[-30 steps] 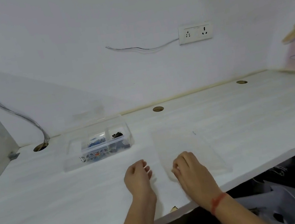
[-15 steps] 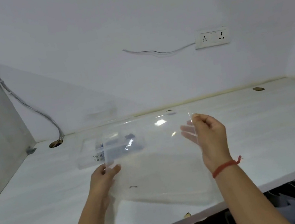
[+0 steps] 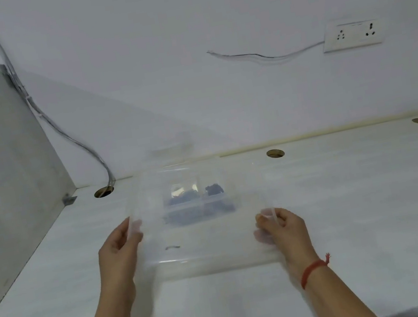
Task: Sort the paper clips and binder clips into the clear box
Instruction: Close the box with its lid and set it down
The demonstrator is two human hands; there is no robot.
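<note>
Clear box (image 3: 188,190) on desk, dark clips (image 3: 214,189) inside

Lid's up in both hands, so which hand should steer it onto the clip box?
Probably neither alone: left hand and right hand grip opposite edges of the lid, with the box centred behind it.

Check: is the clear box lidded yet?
Not yet. Both hands, left and right, hold the lid above the desk, in front of the box.

no text, label, brand, number or sign can be read anywhere in this view.
</note>
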